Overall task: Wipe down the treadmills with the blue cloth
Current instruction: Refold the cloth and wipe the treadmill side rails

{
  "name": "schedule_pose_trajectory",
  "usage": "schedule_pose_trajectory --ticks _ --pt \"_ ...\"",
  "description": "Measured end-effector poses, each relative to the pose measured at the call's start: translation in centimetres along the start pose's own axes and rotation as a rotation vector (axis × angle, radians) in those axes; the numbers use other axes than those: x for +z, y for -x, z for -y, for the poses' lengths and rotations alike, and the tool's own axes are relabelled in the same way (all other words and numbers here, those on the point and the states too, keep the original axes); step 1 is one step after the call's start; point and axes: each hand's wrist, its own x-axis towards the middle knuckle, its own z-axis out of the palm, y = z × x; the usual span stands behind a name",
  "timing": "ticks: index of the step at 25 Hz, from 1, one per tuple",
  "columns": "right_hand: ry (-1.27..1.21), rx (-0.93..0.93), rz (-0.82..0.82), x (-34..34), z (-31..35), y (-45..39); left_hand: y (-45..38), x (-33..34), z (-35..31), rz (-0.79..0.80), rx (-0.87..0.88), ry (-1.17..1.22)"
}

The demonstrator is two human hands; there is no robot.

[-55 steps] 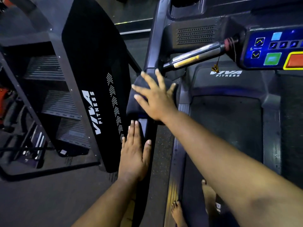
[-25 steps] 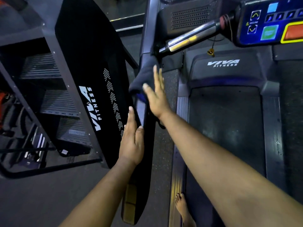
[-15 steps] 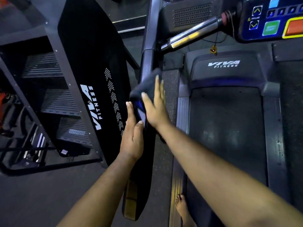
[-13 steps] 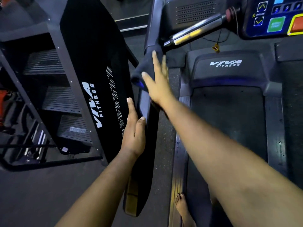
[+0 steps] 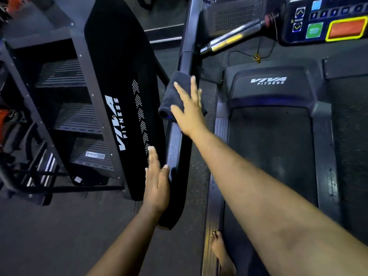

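Note:
My right hand (image 5: 189, 110) lies flat, fingers spread, pressing the dark blue cloth (image 5: 174, 90) against the treadmill's left side handrail (image 5: 176, 148). The cloth is folded and wraps over the rail's upper part. Lower on the same rail my left hand (image 5: 157, 180) rests flat against its outer side, fingers straight, holding nothing. The treadmill belt (image 5: 272, 156) runs on the right, with the console (image 5: 326, 20) at top right.
A black stair-climber machine (image 5: 119, 96) marked VIVA FITNESS stands close on the left of the rail. A metal handlebar (image 5: 231, 38) sticks out from the console. A bare foot (image 5: 221, 253) stands on the treadmill's left side strip. Dark floor lies lower left.
My right hand slid the cloth down the rail, then back up toward the console, and now sits slightly lower again. My left hand stays on the lower rail.

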Motion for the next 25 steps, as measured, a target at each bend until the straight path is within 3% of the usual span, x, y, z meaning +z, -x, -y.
schedule_pose_trajectory --ticks 5,11,16,18,20,22,25 --pt "-0.182 -0.041 0.009 4.0 -2.4 15.0 1.1 -0.2 0.8 -0.058 0.059 0.079" --pt "-0.263 0.174 -0.028 1.8 -1.4 5.9 0.7 -0.1 0.9 -0.073 0.143 0.029" --pt "0.038 -0.19 0.058 4.9 -2.2 19.7 2.2 -0.7 2.5 -0.26 0.124 0.265" --pt "0.087 -0.225 0.097 4.2 -3.1 18.3 3.7 -0.5 3.1 -0.25 0.087 0.246" --pt "0.05 -0.135 0.065 3.1 -2.2 13.4 4.8 -0.1 3.6 -0.202 0.109 0.16" --pt "-0.139 0.049 -0.012 2.6 -0.8 10.4 5.1 0.2 3.6 -0.172 0.068 0.129" --pt "-0.254 0.125 -0.048 4.4 -1.2 14.5 5.1 0.0 3.6 -0.16 0.001 0.218"
